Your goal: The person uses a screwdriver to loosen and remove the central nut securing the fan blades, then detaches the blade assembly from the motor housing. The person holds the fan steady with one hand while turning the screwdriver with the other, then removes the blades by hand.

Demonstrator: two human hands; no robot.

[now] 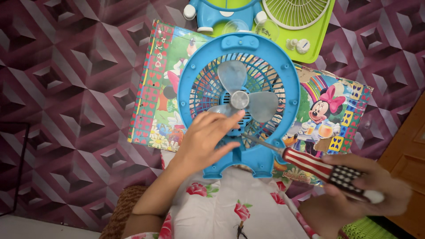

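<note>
The blue fan housing lies flat on a colourful cartoon board, its grey three-bladed propeller exposed; the left hand rests open on the grille, fingertips touching the lowest blade just beneath the hub. The right hand is clamped around a striped screwdriver, whose tip reaches the housing beside the left fingers; beyond the fan sit a green fan part and a blue stand.

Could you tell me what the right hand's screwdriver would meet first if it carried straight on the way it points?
Probably the blue fan frame, near its grille just below the hub; the screwdriver in the right hand points there, though depth is unclear.
</note>
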